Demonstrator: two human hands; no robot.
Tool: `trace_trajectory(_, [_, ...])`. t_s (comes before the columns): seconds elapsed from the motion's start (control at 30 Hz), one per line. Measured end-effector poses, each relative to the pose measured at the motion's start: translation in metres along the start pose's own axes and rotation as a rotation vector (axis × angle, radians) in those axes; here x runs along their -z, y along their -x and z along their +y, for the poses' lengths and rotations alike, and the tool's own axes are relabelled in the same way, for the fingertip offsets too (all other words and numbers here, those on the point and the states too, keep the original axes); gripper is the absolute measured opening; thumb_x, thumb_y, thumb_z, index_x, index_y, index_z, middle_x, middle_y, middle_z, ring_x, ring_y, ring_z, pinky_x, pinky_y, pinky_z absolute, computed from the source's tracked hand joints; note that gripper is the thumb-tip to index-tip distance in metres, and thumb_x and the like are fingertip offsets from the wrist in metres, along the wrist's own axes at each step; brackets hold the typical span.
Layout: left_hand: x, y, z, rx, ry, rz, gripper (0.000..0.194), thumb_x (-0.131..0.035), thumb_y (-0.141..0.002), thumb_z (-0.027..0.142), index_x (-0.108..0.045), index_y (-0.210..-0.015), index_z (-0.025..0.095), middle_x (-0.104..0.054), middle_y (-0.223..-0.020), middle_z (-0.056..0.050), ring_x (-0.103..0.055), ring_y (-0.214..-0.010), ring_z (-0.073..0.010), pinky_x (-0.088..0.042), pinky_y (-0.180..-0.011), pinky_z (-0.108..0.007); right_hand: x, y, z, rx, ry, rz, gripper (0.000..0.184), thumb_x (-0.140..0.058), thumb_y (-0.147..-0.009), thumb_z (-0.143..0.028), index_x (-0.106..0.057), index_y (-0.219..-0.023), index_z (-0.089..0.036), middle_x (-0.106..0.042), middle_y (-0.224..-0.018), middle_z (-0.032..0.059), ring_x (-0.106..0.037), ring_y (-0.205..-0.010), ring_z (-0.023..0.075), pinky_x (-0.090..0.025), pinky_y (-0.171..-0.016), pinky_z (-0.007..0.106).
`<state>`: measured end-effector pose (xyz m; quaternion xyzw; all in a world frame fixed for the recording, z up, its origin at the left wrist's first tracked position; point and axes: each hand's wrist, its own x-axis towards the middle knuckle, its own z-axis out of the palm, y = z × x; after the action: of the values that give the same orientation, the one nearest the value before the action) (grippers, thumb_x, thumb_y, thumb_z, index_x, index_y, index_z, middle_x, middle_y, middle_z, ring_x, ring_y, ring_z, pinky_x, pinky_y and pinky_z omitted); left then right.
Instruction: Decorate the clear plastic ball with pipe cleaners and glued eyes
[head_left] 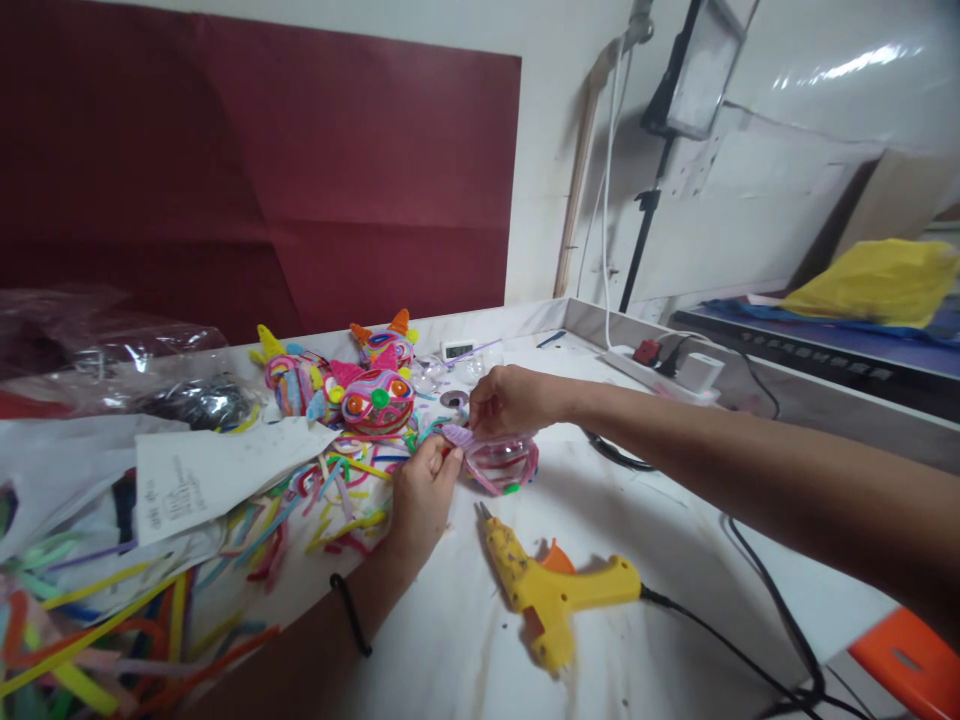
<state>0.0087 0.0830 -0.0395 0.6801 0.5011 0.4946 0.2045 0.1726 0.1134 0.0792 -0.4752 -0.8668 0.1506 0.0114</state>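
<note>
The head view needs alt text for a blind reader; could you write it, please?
The left hand and right hand hold a lilac piece at a clear, pink-trimmed ball near a yellow glue gun; decorated balls and colourful strips lie left.

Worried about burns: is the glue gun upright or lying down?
Lying down: barrel and handle of the glue gun stretch along the tabletop.

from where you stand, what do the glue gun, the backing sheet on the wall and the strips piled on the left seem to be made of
Glue gun: probably hard plastic, smooth yellow with a slight sheen; its tip looks metallic grey.
Dark red sheet: likely paper or thin card, matte, with visible creases.
Strips: perhaps fuzzy pipe cleaners, judging by their soft, bendy look.
</note>
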Motion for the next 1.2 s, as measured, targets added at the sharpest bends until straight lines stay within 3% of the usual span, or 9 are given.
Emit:
trace_trajectory(0.43, [-0.0006,-0.0001,-0.0013,0.007,0.000,0.023,0.022,-0.052,-0.080,0.040,-0.057,-0.074,0.018,-0.025,-0.048,0.010,-0.028,-0.048,-0.0098,-0.024,-0.049,-0.023,0.0026,0.0014,0.0025,0.006,-0.109,0.052,0.005,-0.068,-0.084,-0.018,-0.067,-0.085,-0.013,-0.067,-0.077,-0.0025,-0.064,-0.070,0.0127,-0.052,-0.066,0.028])
trace_trajectory(0.73, [-0.0004,-0.0015,-0.0013,0.009,0.016,0.039,0.026,-0.053,-0.080,0.041,-0.063,-0.080,0.017,-0.027,-0.047,0.010,-0.031,-0.046,-0.0102,-0.025,-0.049,-0.023,0.0054,0.0040,-0.0008,-0.020,-0.111,0.063,0.011,-0.065,-0.087,-0.024,-0.065,-0.082,-0.014,-0.067,-0.076,-0.0027,-0.064,-0.071,0.0132,-0.052,-0.068,0.030])
trace_trajectory(0.93, [0.0007,-0.0009,0.0019,0.010,0.022,0.051,0.028,-0.053,-0.080,0.038,-0.066,-0.090,0.016,-0.034,-0.047,0.009,-0.036,-0.048,-0.0112,-0.029,-0.050,-0.023,0.0054,0.0029,0.0023,-0.003,-0.148,0.098,0.003,-0.066,-0.079,-0.015,-0.069,-0.079,-0.014,-0.066,-0.068,-0.0021,-0.060,-0.064,0.0105,-0.046,-0.061,0.022])
trace_trajectory(1.2, [0.0013,-0.0017,0.0029,0.027,0.047,0.060,0.028,-0.052,-0.082,0.038,-0.063,-0.092,0.015,-0.030,-0.048,0.010,-0.032,-0.046,-0.0109,-0.027,-0.048,-0.023,0.0057,0.0021,0.0032,0.018,-0.198,0.098,0.011,-0.066,-0.070,-0.013,-0.073,-0.078,-0.014,-0.065,-0.062,-0.0031,-0.057,-0.061,0.0098,-0.042,-0.057,0.018])
